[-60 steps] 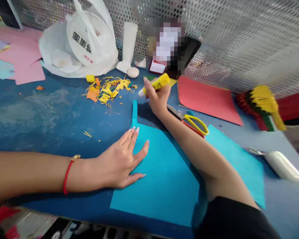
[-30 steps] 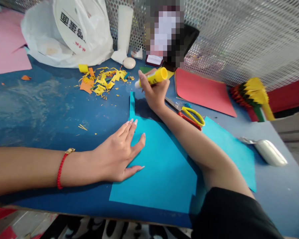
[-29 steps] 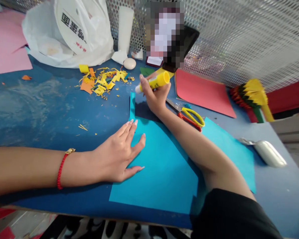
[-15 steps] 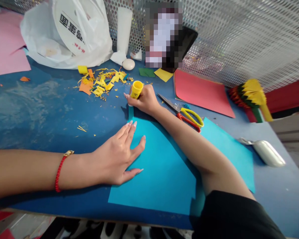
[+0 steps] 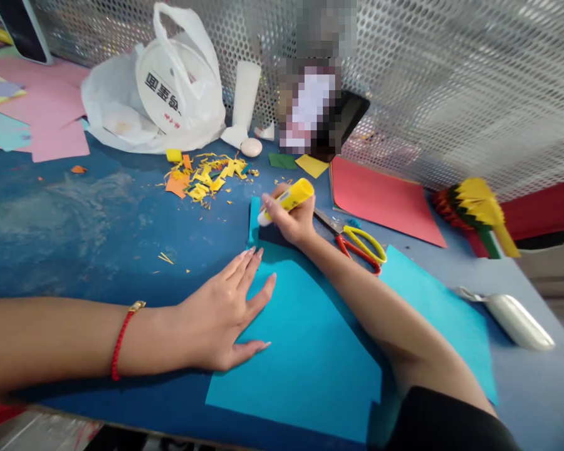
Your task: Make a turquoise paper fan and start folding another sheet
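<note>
Wrapped the right-hand fingers closed round a yellow glue stick [image 5: 286,202], a firm, pen-like grip on the right hand [image 5: 289,219], with the pale tip angled down and to the left. Held that tip just above a narrow turquoise strip [image 5: 254,219] that rose from the top of a large turquoise paper sheet [image 5: 305,351]; no clear contact with the strip, though the angle made it hard to tell. Spread the fingers of the left hand [image 5: 220,326] wide and open, gripping nothing, with the fingertips pressed lightly on the sheet just below the strip and the heel of the hand near its left edge.

Good technique, by the look of it: a flat, spread hand pinned the paper against sliding, while a short hold near the working end gave fine control.

Wore a red cord bracelet [image 5: 120,344] on the left wrist. Rested the right forearm across the sheet, leading back to a black sleeve [image 5: 451,423]. Just beside the right hand, red-and-yellow-handled scissors [image 5: 360,250] on a blue table [image 5: 75,250]. Farther out, a second turquoise sheet [image 5: 437,319], a coral-red sheet [image 5: 380,203], and a heap of yellow and orange paper scraps [image 5: 207,181] near a white plastic bag [image 5: 155,100].
</note>
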`<state>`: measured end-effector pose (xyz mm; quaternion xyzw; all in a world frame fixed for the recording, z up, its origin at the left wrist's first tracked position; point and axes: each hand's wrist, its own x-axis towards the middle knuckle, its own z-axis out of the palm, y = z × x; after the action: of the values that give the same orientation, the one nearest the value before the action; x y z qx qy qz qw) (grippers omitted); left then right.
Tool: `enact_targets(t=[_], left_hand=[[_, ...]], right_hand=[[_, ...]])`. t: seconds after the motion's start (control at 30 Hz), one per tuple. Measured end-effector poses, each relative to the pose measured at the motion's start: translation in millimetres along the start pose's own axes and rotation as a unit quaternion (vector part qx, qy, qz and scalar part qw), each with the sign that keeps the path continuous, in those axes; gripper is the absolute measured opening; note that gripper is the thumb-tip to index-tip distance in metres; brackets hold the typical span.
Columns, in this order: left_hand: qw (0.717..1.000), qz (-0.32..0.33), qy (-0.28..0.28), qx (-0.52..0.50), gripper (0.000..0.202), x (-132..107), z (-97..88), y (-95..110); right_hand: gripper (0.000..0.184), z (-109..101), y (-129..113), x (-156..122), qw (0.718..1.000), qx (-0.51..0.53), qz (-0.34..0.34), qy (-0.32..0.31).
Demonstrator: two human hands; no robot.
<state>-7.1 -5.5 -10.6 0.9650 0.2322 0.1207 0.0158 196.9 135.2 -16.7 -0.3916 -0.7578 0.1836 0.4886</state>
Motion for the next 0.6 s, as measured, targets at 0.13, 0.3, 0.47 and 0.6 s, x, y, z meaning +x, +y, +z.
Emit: enact_targets(t=[0.13,0.3,0.47,0.6], left_hand=[[1.0,-0.017,0.011,-0.015,0.096,-2.5,5.6,2.3],[0.999,-0.006,-0.014,-0.037,0.091,-4.2,3.0,-0.8],[0.999,-0.001,-0.014,-0.038,0.094,-2.7,-0.9,-1.4],[0.999,0.007,-0.019,-0.032,0.103,-2.1,2.9,0.7]], right_hand=[[0.048,7.3,-7.0,-6.9,0.991,-0.013,-0.015,-0.135],[0.043,13.3,5.1,4.0,0.988,-0.074,0.025,-0.133],[0.039,14.3,19.4,23.5,0.991,-0.103,0.05,-0.066],[0.035,10.1,24.9,30.3,0.993,-0.094,0.055,0.034]])
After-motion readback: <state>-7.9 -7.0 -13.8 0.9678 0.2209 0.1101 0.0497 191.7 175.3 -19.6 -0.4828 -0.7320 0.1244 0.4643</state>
